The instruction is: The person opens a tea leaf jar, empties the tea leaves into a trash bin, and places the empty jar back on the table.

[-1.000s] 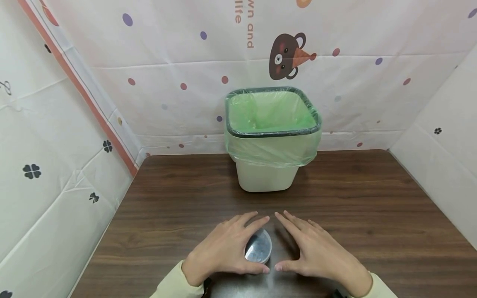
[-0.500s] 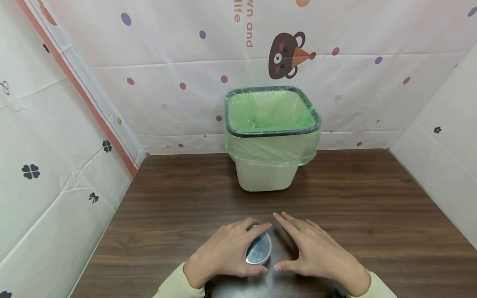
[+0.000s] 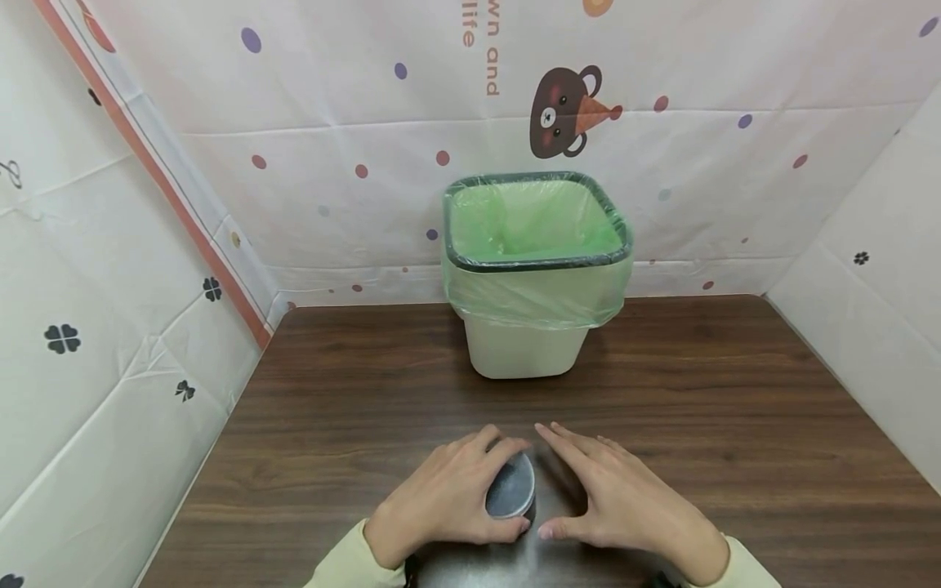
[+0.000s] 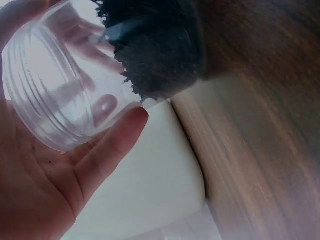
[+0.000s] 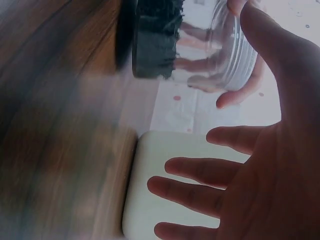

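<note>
A clear plastic jar [image 3: 512, 488] with a ridged screw lid stands on the table in front of the person. Dark, shredded, leaf-like stuff fills its lower part [image 4: 160, 55] in the left wrist view. My left hand [image 3: 444, 496] grips the jar from the left, thumb at the near side and fingers curled round the far side. To the right, my right hand [image 3: 628, 496] is held with fingers spread and thumb apart, a small gap from the jar. In the right wrist view its fingers [image 5: 195, 172] are straight and hold nothing.
Behind the hands, a pale bin [image 3: 525, 351] with a dark rim and a green liner bag [image 3: 544, 298] stands on the brown wooden table [image 3: 353, 367]. Printed white sheets [image 3: 331, 204] enclose the table at the back and sides.
My left hand's fingers have closed in round the jar, and the jar's top has tilted slightly. My right hand has shifted only a little to the left.
</note>
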Action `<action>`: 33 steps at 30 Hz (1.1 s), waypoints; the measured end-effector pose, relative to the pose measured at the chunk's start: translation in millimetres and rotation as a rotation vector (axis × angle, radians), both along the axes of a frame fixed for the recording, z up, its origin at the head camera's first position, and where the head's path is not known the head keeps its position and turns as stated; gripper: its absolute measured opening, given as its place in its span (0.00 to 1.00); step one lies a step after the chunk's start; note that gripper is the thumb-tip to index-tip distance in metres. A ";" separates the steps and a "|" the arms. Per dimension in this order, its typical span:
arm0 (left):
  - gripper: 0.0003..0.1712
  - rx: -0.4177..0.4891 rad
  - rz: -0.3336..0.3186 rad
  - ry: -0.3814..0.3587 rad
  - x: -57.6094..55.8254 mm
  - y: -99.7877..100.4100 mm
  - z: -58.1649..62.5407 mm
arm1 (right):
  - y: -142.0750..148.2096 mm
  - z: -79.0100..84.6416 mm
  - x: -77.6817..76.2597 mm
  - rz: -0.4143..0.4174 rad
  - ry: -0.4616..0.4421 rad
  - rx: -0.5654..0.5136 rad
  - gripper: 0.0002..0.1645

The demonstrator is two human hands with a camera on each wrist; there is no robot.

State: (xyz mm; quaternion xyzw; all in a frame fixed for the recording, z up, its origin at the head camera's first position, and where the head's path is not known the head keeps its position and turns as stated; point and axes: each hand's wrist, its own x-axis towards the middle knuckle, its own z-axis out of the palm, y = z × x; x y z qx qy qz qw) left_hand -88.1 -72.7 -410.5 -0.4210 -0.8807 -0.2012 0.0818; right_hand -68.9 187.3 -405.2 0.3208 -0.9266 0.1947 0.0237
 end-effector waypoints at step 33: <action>0.39 0.160 0.025 -0.035 0.7 2.4 7.8 | -14.1 2.8 4.4 0.059 -0.009 -0.101 0.66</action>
